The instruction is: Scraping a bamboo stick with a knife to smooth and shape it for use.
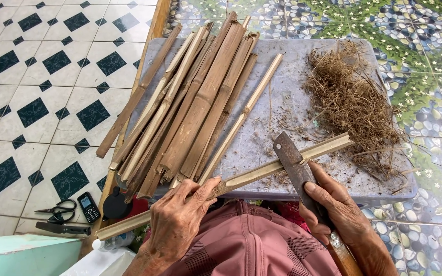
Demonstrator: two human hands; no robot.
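My left hand (180, 214) grips a long split bamboo strip (262, 171) that lies slanted across the near edge of a grey board (292, 102). My right hand (333, 204) is closed on the handle of a rusty flat-bladed knife (290, 158). The blade lies across the strip near its far end. A pile of split bamboo pieces (190, 107) rests on the board's left half, beyond my left hand.
A heap of dry brown shavings (351, 102) covers the board's right side. On the tiled floor at the left lie black scissors (57, 209), a small black phone (88, 206) and a dark knife (62, 228). My pink-clothed lap (251, 245) is below.
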